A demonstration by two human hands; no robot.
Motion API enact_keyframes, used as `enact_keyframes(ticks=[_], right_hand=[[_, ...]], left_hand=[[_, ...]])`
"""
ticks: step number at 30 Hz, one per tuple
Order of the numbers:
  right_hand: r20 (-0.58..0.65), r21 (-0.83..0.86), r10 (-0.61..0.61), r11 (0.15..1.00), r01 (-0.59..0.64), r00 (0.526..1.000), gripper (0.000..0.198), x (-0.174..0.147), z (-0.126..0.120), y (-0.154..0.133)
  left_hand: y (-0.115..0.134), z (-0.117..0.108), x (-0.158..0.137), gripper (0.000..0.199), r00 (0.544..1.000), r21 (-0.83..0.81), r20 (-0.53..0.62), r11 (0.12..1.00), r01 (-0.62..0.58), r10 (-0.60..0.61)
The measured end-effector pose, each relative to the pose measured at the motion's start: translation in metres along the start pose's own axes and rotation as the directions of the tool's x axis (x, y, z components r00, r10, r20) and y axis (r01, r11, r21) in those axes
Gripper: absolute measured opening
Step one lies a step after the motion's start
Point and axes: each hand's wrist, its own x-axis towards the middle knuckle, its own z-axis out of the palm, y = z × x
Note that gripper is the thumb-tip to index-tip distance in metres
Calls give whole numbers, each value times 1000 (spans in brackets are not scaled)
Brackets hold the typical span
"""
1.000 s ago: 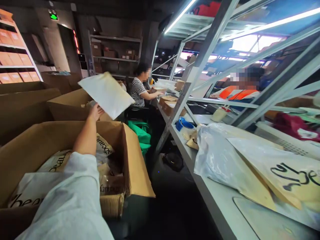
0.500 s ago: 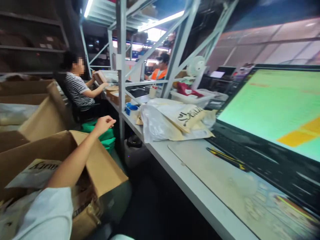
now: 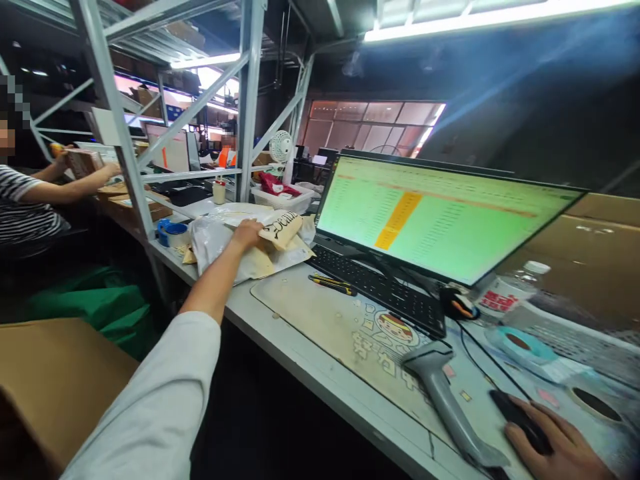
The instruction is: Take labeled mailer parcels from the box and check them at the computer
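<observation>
left hand [image 3: 249, 235] on printed bag [image 3: 284, 230], can't tell if pinching | right hand [image 3: 560, 437] curled round mouse [image 3: 521, 420] | scanner [image 3: 447, 400] just beside that hand, probably for easy reach tbh

Bench [image 3: 295, 357]: mat [image 3: 345, 330], bags [image 3: 263, 260], probably tape [image 3: 177, 236]

Grey metal rack [image 3: 250, 87]; paned window [image 3: 370, 120] behind; bright tube light [image 3: 500, 19] overhead; dark wall [image 3: 550, 113].

Bags [image 3: 255, 263] are piled on the desk [image 3: 265, 325], left of the keyboard [image 3: 383, 290]; monitor [image 3: 430, 220] is just behind that; scanner's [image 3: 445, 393] lying in front. Mouse [image 3: 520, 417] is to the scanner's right; bottle [image 3: 505, 293] sits farther back.
</observation>
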Motion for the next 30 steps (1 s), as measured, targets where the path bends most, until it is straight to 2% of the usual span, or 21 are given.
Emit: enact_keyframes(ticks=[2,4,6,8,10,12,13,14,15,16,17,19,20,21,22,24,25,26,27,28,30], right_hand=[[40,51,53,997,-55,998,42,-5,5,7],[69,38,87,995,-90,994,47,-9,7,7],[82,1,94,996,-94,992,54,-11,5,2],[98,-42,95,995,-91,991,59,-13,2,-3],[108,-87,95,993,-85,990,63,-15,-1,-7],[119,-127,89,989,-74,989,66,-17,-3,-11],[120,-142,85,988,-68,989,66,-18,-5,-13],[121,-152,78,987,-59,990,67,-19,-6,-16],[122,-159,69,986,-49,990,67,-20,-8,-19],[125,-165,60,985,-39,990,67,-21,-10,-23],[127,-170,56,985,-34,990,67,-22,-12,-27],[133,-171,55,985,-32,990,65,-23,-16,-34],[135,-169,56,985,-33,989,63,-23,-17,-37],[138,-165,56,986,-33,989,61,-23,-19,-39],[141,-159,52,987,-29,989,60,-24,-20,-41],[143,-152,39,988,-17,989,57,-25,-21,-41],[139,-155,36,988,-14,990,56,-26,-21,-40],[133,-158,31,987,-10,991,55,-27,-20,-39],[124,-160,23,987,-3,992,55,-27,-20,-38],[112,-161,14,987,4,994,54,-28,-19,-37],[94,-155,-4,988,19,996,53,-29,-18,-35]], left_hand=[[5,-21,5,25,998,33,-67,999,6,-4],[12,-54,7,30,984,69,-174,997,40,-27],[21,-95,4,33,938,112,-343,990,84,-41],[34,-141,-3,42,871,156,-491,982,106,-16],[55,-179,-9,50,865,211,-497,976,53,60],[84,-199,-11,55,908,274,-370,957,-97,198],[102,-198,-9,55,922,292,-263,934,-205,284],[120,-188,-7,53,915,291,-139,899,-328,379],[140,-171,-4,49,880,271,-13,849,-454,475],[159,-148,-2,43,815,234,104,782,-578,571],[178,-120,-1,38,725,193,188,699,-689,663],[214,-60,-3,31,533,125,277,520,-845,800],[230,-34,-7,28,467,103,289,457,-883,836],[245,-12,-13,26,439,95,279,430,-898,854],[258,3,-21,25,462,96,254,453,-886,850],[279,14,-43,28,614,99,195,608,-788,765],[286,13,-58,29,699,86,178,697,-712,692],[291,9,-76,30,764,65,182,767,-638,620],[294,5,-96,34,799,39,207,811,-584,565],[294,2,-117,39,807,16,246,830,-557,537],[285,2,-158,49,768,-2,327,813,-582,551]])
